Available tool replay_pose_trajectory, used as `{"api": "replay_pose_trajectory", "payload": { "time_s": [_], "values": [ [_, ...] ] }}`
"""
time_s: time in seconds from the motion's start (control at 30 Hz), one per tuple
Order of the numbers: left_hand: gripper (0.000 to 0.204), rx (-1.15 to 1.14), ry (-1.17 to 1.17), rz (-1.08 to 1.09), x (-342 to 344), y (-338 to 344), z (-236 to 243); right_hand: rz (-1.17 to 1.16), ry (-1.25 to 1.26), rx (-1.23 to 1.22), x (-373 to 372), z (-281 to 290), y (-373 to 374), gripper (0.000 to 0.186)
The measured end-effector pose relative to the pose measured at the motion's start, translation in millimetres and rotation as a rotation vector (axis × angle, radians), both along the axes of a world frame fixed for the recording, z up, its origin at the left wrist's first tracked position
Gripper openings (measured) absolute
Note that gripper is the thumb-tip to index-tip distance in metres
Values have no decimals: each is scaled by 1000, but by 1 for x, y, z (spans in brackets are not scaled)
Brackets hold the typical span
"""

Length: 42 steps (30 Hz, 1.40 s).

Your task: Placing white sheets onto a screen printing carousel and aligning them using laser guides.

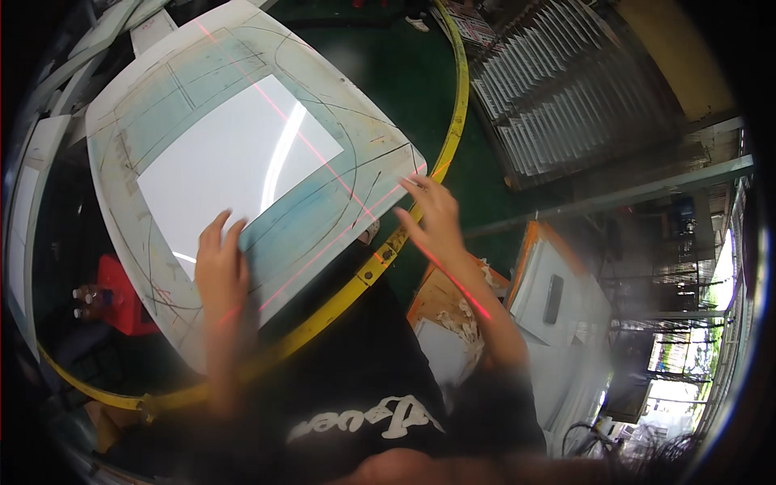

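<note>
With the white sheet [214, 174] already laid on the pale board [311, 218] upper left, seemingly unfastened, the left hand [220, 265], grip unclear, overlaps its lower edge, while the right hand [436, 220] spreads near the board's right corner.

White glossy sheet [218, 170] lies flat, bright streak across it, near edge at left hand [222, 267]; touching or not, I cannot tell. Beneath is pale board [279, 249], blue-stained, dark lines drawn, red light lines crossing, rounded corner beside right hand [437, 218].
</note>
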<state>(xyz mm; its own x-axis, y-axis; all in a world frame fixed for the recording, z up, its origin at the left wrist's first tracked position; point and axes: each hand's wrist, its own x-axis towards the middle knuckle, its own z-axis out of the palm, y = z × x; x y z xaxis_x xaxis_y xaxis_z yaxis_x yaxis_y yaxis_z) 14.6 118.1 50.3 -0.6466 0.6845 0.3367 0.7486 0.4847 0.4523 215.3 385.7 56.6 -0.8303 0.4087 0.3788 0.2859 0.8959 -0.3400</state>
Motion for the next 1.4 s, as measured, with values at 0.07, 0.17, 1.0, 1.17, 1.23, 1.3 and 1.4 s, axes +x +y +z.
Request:
{"api": "replay_pose_trajectory", "payload": {
  "time_s": [0.07, 0.17, 1.0, 1.17, 1.23, 1.3, 1.4],
  "values": [
    [43, -26, 99, -12, -15, 15, 0, -81, -61, -7, 58, 9, -1, 44],
    [45, -135, 152, -46, -36, 30, -10, -230, -186, -159, 145, 17, -3, 40],
    [46, 48, 161, -253, 70, 40, -7, -554, -367, -347, 310, -21, -67, 23],
    [36, 178, -60, -629, 160, 62, -7, -676, -370, -177, 311, -3, -70, 17],
    [33, 240, -340, -804, 197, 65, -27, -648, -309, 1, 302, 9, -71, 17],
    [34, 127, -646, -908, 229, 58, -38, -576, -239, 64, 276, 6, -66, 17],
    [50, 94, -1082, -1134, 275, 57, -45, -521, -207, 147, 239, 38, -70, 20]
  ]
}}
